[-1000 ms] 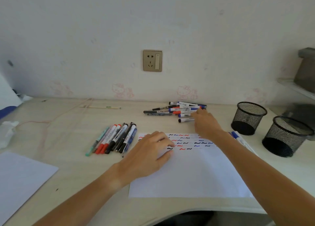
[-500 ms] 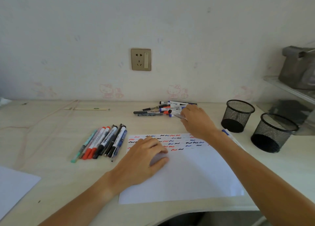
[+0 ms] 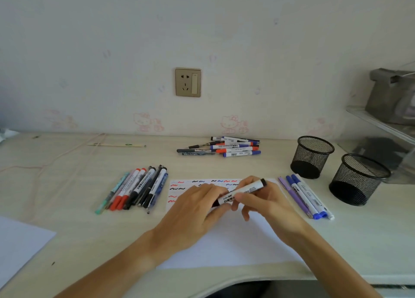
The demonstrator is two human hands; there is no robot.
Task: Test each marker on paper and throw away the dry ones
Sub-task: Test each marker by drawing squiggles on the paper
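Standing at your far right, two black mesh cups (image 3: 312,156) (image 3: 358,178) show only dark floors inside. Your marker (image 3: 243,191), white-barrelled, black at its upper-right end, lies slantwise over the paper (image 3: 226,246), its lower-left end hidden in your left hand (image 3: 197,210); both hands' grip is clamped on it, right hand (image 3: 267,202) round the barrel. Pale wooden surface (image 3: 67,185): sorted markers (image 3: 139,188) left, untested pile (image 3: 224,148) behind, blue and purple pens (image 3: 305,196) right. Wall socket (image 3: 188,82) above.
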